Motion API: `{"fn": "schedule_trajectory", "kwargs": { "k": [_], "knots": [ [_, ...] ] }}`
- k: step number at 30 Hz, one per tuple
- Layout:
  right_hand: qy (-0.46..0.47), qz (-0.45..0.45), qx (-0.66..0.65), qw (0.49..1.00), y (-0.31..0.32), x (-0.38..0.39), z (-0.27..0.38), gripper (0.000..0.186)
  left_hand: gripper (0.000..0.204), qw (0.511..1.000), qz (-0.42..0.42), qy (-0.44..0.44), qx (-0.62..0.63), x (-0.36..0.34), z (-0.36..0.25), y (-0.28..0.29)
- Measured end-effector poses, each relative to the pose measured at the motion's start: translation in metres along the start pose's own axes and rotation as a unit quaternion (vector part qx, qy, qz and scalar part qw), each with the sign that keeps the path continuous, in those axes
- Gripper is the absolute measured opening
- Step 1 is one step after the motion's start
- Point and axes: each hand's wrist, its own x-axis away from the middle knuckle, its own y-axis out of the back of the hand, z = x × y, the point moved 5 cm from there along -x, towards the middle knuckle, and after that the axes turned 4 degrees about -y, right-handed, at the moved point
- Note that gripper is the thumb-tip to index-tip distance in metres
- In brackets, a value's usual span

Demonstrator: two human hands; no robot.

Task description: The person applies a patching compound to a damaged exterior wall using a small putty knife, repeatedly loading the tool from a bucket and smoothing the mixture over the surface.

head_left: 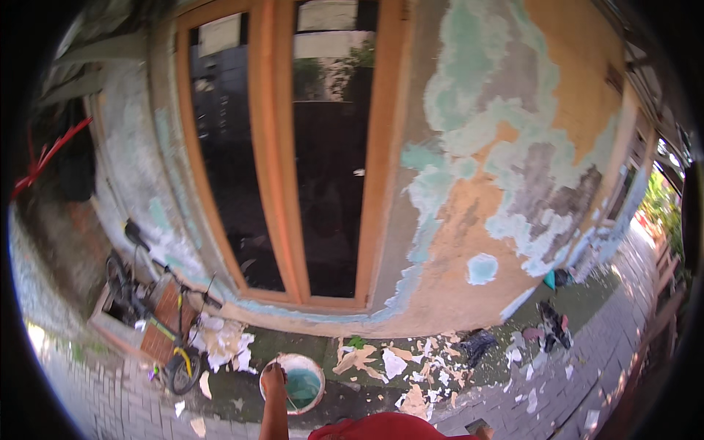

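My left hand (274, 377) is at the left rim of a white bucket (320, 396), its fingers closed at the bucket's edge. Pale turquoise paint (301, 384) lies inside the bucket, and a thin line, perhaps the wire handle, runs down from my fingers. Only a sliver of my right hand (485, 433) shows at the lower edge, beside my red top. It seems to grip a small, flat, dark tool (477, 424) whose exact kind I cannot make out. In front stands a wall (455, 242) with patches of turquoise, grey and orange.
Peeled paint flakes (394, 363) litter the ground along the wall. A small bicycle (178, 345) leans at the left by a brick-coloured slab. Orange-framed windows (330, 183) rise ahead. Black plastic (478, 346) and other scraps lie right of the flakes, near grey paving (572, 381).
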Motion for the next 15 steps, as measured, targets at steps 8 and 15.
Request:
{"fn": "schedule_trajectory", "kwargs": {
  "k": [8,15],
  "knots": [
    [0.244,0.067,0.362,0.897,-0.082,-0.048,0.133,0.034,0.024,0.982,-0.178,-0.063,0.001,0.073,0.018,0.121],
    [0.397,0.072,0.587,0.702,-0.134,-0.086,0.134,0.037,0.015,0.966,-0.257,-0.029,0.025,0.144,0.074,0.183]
  ]
}}
